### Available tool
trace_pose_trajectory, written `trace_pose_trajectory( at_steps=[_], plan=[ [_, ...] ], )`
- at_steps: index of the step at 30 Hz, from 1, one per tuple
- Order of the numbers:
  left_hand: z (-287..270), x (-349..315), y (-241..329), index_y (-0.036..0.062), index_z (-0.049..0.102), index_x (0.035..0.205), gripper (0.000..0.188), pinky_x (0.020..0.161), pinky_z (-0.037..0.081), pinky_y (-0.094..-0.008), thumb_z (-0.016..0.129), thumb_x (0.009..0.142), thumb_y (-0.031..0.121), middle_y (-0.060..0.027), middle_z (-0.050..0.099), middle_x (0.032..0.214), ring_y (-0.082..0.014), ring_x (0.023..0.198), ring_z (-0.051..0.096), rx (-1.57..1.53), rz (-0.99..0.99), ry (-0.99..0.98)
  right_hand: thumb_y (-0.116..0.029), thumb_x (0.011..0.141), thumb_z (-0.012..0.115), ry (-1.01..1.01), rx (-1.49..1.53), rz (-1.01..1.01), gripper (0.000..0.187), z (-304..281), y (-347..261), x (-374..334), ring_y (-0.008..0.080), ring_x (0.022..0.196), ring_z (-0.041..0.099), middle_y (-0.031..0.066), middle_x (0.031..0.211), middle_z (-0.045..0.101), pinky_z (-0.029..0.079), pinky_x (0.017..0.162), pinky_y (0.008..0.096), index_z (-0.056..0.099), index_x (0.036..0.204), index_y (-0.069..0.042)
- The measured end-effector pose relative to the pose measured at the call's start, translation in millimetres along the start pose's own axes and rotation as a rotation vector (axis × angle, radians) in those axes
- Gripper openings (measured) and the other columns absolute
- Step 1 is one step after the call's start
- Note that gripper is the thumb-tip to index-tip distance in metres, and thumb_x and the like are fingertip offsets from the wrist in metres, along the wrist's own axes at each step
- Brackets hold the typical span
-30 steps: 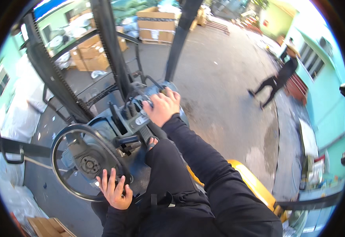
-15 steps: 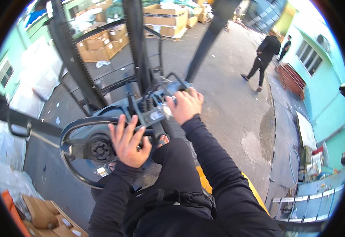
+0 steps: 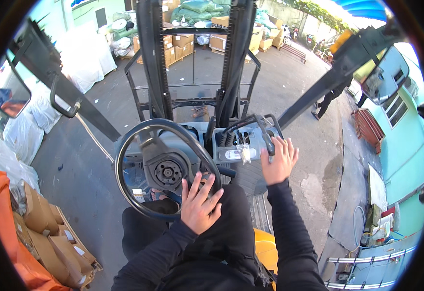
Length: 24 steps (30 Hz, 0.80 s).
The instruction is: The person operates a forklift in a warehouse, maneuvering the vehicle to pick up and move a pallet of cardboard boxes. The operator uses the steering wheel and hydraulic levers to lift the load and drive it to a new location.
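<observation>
I sit at the controls of a forklift. My left hand [image 3: 202, 206] lies at the lower right of the black steering wheel [image 3: 124, 145], its fingers spread over the rim. It is open and not wrapped round the wheel. To the right, my right hand [image 3: 279, 162] is beside a black control lever [image 3: 270, 144], fingers stretched out and the palm down. Whether it touches the lever I cannot tell. Several short levers [image 3: 227, 139] stand on the dashboard between the hands. A small clear plastic bag [image 3: 244, 153] hangs below them.
Ahead rises the black mast [image 3: 152, 63], with stacked cardboard boxes [image 3: 179, 48] beyond it. A person in black [image 3: 329, 99] walks at the right, partly behind the roof post [image 3: 318, 80]. Flattened cartons [image 3: 52, 237] lie at near left. A ladder [image 3: 367, 259] is at near right.
My view has turned toward the right and upward, so mast and wheel appear more upright. Relative to the wheel, my left hand sits lower on the rim. The walking person is now partly hidden.
</observation>
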<state>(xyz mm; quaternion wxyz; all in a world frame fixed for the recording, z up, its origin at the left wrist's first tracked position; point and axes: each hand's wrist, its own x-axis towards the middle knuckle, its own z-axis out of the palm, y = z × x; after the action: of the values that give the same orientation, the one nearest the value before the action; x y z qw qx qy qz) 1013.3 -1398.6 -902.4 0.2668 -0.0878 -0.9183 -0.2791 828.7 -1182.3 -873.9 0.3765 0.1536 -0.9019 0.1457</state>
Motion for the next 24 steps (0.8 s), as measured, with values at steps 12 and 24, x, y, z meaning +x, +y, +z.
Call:
trace_pose_trajectory(
  at_steps=[12,24],
  plan=[
    [-229.3,-68.3,-127.1,0.0125,0.075,0.119,0.046,0.118,0.022,-0.0682,0.071,0.073,0.009,-0.0161,0.051,0.154,-0.0436,0.147,0.039,0.423,-0.092,0.425,-0.03,0.107,0.053,-0.36,1.271,0.647,0.066,-79.4,-166.8,-165.7,0.0272,0.147,0.039,0.0242,0.161,0.036,0.032,0.118,0.0368,0.031,0.156,0.01],
    [-134.5,-17.0,28.6,0.0105,0.074,0.109,0.034,0.124,0.015,-0.0645,0.069,0.077,0.021,-0.006,0.073,0.12,-0.0304,0.135,0.055,0.097,0.275,0.222,-0.031,0.106,0.052,-0.229,1.279,0.615,0.054,-148.5,-181.2,-182.1,0.0271,0.144,0.042,0.0196,0.161,0.038,0.033,0.116,0.0401,0.046,0.147,0.004]
  ],
)
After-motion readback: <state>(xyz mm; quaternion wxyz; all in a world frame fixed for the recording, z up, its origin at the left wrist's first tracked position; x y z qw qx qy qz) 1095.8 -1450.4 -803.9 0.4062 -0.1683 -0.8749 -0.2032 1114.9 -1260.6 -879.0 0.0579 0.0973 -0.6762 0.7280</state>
